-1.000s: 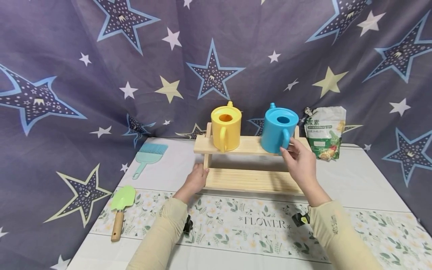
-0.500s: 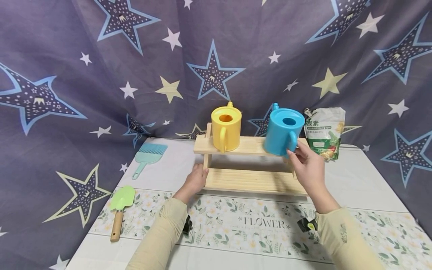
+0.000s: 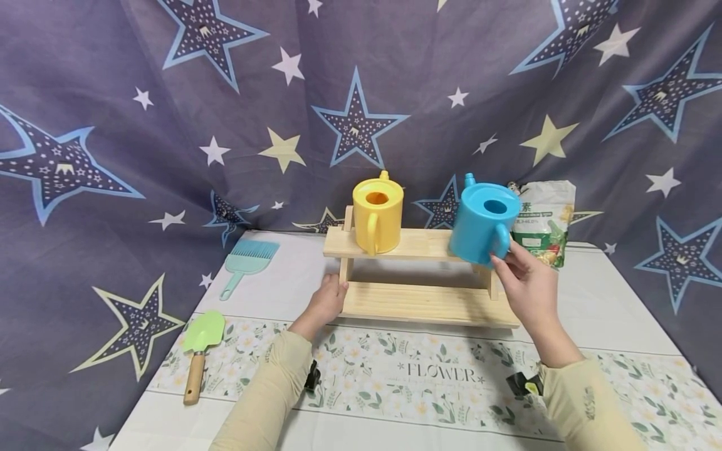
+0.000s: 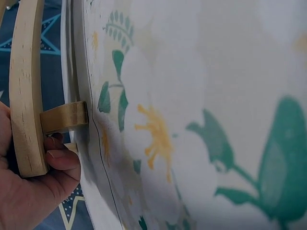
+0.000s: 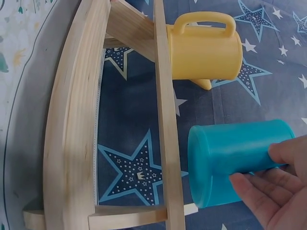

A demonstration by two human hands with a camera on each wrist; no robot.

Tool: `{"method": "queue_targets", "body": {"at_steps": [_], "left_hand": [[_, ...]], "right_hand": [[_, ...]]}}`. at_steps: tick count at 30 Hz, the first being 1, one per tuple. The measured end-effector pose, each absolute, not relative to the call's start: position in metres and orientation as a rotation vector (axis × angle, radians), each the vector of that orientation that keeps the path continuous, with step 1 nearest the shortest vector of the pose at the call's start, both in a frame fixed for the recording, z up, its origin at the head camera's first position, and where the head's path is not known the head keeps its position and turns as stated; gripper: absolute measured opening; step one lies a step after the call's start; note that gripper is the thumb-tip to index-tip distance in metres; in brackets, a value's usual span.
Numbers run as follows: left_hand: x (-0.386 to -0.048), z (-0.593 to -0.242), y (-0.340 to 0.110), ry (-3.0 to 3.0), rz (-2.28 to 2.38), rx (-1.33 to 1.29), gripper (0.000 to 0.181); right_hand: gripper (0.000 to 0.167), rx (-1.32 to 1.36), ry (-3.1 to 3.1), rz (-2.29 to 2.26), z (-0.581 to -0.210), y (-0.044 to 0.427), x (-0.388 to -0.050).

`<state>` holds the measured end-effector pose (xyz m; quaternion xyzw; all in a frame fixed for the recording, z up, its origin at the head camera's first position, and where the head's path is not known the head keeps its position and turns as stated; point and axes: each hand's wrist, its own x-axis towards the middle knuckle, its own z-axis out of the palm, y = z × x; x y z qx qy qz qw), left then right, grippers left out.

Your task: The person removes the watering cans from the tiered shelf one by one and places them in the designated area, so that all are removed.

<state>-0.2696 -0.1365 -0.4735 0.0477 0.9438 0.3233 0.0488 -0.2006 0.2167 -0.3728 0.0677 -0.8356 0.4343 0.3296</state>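
A two-tier wooden shelf (image 3: 417, 303) stands on the table. My left hand (image 3: 327, 302) grips the left end of its lower board; in the left wrist view, fingers curl round the wood (image 4: 29, 96). On the upper board's left side sits a yellow watering can (image 3: 389, 225), upright, handle toward me. My right hand (image 3: 529, 289) holds a blue watering can (image 3: 479, 227) by its handle, over the upper board's right end. The blue can (image 5: 225, 158) leans slightly, and the right wrist view shows a narrow gap between its base and the board.
Behind the blue can, at the right, stands a white and green pouch (image 3: 546, 216). At the left lie a teal brush (image 3: 248, 263) and a green trowel with a wooden handle (image 3: 202, 351). A star-patterned curtain (image 3: 237, 169) closes off the back.
My right hand has carried the blue watering can rightward along the upper board, where it now covers part of the pouch. The left hand and the yellow can stay in place.
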Motion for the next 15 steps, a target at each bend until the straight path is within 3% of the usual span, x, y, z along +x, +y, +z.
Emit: {"method": "queue_targets", "body": {"at_steps": [15], "left_hand": [[-0.269,-0.473,-0.137,2.905,0.948,0.176,0.043]], "right_hand": [[0.039,0.157,-2.151,1.12,-0.371,0.23,-0.188]]}}
